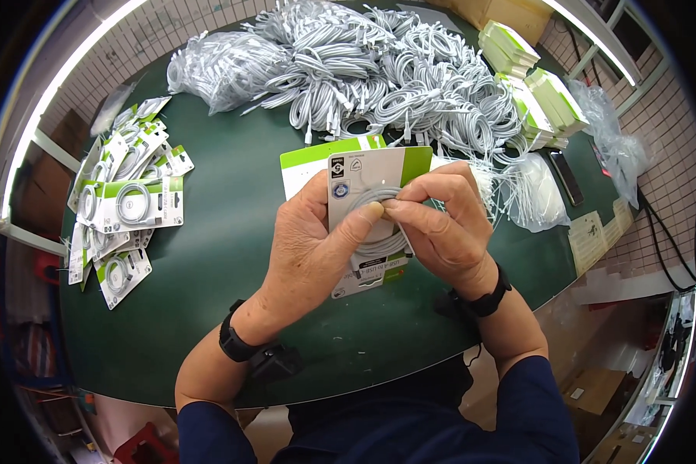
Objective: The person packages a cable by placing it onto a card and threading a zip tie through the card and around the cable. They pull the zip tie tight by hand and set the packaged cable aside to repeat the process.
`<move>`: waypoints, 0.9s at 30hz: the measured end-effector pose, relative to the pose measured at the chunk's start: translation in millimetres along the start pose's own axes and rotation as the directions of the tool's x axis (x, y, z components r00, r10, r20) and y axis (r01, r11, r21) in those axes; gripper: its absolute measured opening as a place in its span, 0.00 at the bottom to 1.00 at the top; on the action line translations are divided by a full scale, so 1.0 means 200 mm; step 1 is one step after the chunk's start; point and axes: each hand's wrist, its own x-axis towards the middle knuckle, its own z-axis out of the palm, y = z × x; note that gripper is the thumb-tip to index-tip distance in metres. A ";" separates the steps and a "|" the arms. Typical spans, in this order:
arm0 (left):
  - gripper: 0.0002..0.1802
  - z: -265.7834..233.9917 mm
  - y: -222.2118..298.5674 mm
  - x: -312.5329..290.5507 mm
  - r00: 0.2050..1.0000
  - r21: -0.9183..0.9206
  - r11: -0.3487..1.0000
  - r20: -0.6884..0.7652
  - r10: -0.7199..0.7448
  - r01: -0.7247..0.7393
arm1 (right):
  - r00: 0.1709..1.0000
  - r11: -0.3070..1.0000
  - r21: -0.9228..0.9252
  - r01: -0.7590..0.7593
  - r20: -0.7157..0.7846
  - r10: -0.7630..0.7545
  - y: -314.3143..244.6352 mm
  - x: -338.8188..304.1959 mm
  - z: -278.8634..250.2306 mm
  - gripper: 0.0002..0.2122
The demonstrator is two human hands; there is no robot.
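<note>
Above the near middle of the table I hold up a white and green cardboard backing card (348,172) with a coiled light grey USB cable (379,246) against its face. My left hand (305,251) grips the card from the left, thumb pressed on the coil. With thumb and forefinger closed together at the coil's upper right, my right hand (448,224) pinches the cable; what else sits between those fingertips is hidden. More white and green cards (298,174) lie behind and below the held one.
A large heap of coiled grey cables (379,69) covers the far side, partly in plastic bags. Finished carded cables (127,205) pile up at left. Stacks of cards (545,108), white ties (479,182), a clear bag (535,197) and a phone (566,178) lie at right.
</note>
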 end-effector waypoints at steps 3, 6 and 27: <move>0.19 0.01 -0.03 -0.01 0.999 0.031 0.999 -0.021 0.032 -0.032 | 1.000 1.000 0.000 -0.002 0.000 0.002 -0.01 -0.01 0.00 0.15; 0.19 0.02 -0.04 -0.01 0.998 0.038 0.998 -0.037 0.047 -0.046 | 0.999 0.998 -0.021 -0.052 0.002 0.052 -0.05 0.00 0.00 0.15; 0.19 0.01 -0.05 0.00 0.997 -0.151 0.988 -0.078 0.010 -0.021 | 0.993 0.971 0.212 -0.109 0.062 0.098 -0.11 -0.03 -0.05 0.14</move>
